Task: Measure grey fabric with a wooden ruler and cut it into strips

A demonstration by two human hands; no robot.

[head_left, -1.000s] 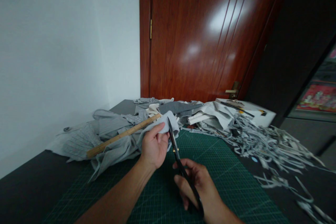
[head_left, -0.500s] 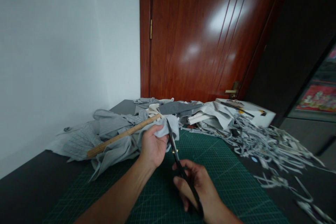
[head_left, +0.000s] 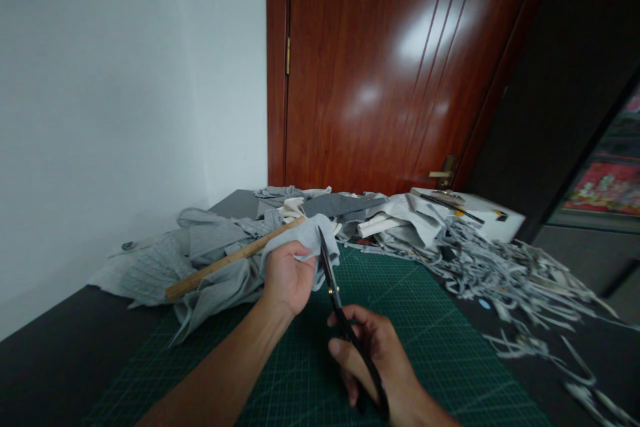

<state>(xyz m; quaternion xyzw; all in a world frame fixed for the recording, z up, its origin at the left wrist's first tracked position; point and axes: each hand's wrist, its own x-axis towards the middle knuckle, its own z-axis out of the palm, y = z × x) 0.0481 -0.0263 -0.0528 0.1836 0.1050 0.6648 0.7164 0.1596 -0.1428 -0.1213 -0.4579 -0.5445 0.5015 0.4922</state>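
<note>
Light grey fabric (head_left: 311,233) is pinched between the thumb and fingers of my left hand (head_left: 290,280), raised above the mat. My right hand (head_left: 373,353) grips the black handles of a pair of scissors (head_left: 331,280). The blades point away from me, slightly left, and lie against the right part of the fabric. Whether the cloth is between the blades is hard to tell. A wooden ruler (head_left: 220,269) rests on grey cloth (head_left: 225,293) just left of my left hand.
A green cutting mat (head_left: 400,300) covers the dark table (head_left: 60,333). Cloth pieces (head_left: 345,205) lie along the back. At right are a heap of cut fabric strips (head_left: 500,273) and a white box (head_left: 500,203). A wall (head_left: 125,80) and a wooden door (head_left: 360,80) stand behind.
My left hand has shifted slightly left, and the held fabric bulges higher, covering the ruler's far end a little more. The scissors in my right hand have barely moved.
</note>
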